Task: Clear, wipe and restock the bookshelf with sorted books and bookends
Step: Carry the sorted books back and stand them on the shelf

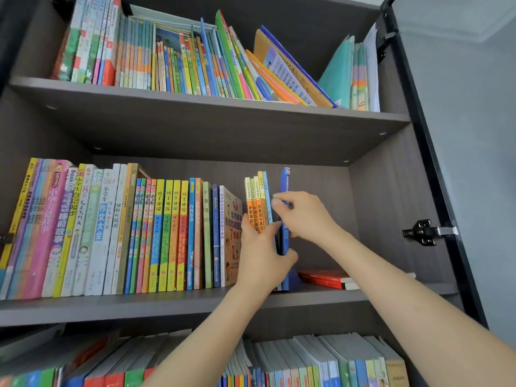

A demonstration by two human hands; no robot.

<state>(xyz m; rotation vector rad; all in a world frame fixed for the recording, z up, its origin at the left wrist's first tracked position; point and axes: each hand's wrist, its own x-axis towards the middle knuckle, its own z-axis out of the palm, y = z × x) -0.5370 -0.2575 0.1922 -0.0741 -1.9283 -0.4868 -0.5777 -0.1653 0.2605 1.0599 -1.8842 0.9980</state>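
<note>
Middle shelf of a dark grey-brown wooden bookcase (167, 305), seen from below. The reference object is the tall, thin blue paperback (286, 182), which stands upright on the shelf board.

Just to its left stands a small group of orange-and-yellow-spined paperbacks (254, 208). Left of that group is a narrow gap, then a white book with an orange illustrated cover (232, 224). This book ends a long upright row of multicoloured children's books (111, 233) that runs to the left edge.

To the right of the blue paperback the shelf is open as far as the side wall (391, 205). Only a low stack of red books lying flat (324, 277) occupies the board there. A black metal hinge (423, 232) sits on the door frame further right.

The left hand (262, 255) is curled around the lower half of the orange-and-yellow group, and its thumb crosses the foot of the blue paperback. The right hand (304, 216) pinches the blue paperback's spine near mid-height with bent fingers (279, 203).
</note>
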